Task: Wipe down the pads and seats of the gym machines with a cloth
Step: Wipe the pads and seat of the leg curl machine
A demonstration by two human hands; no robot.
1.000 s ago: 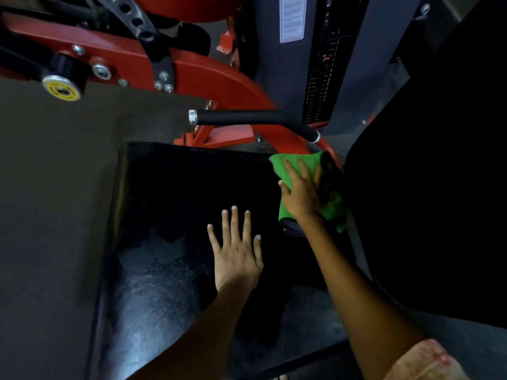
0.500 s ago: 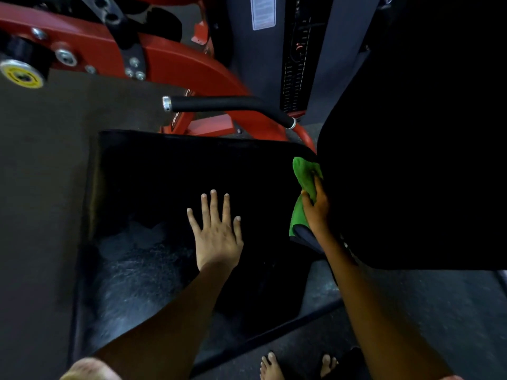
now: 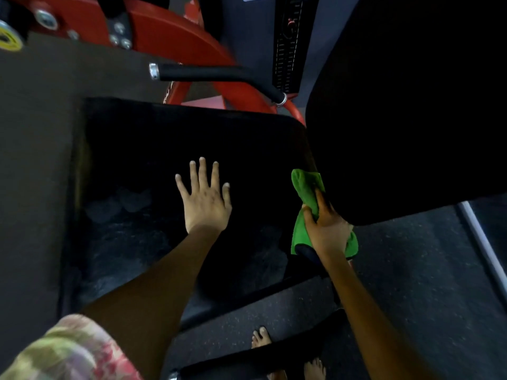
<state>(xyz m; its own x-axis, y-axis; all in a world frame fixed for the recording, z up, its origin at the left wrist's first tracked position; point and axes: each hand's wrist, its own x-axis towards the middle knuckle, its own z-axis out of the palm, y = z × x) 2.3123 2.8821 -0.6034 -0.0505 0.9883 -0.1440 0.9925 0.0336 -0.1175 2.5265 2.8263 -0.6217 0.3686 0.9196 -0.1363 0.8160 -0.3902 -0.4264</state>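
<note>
The green cloth [image 3: 304,187] is at the right of centre in the frame, at the right edge of the black seat [image 3: 170,138], just beside the dark back pad [image 3: 411,105], and the right hand [image 3: 326,229] has its grip closed around it. The left hand [image 3: 204,198] lies flat on the seat with fingers spread, grasping nothing. In the upper part are a black handle bar [image 3: 208,74] and the red frame [image 3: 170,31].
</note>
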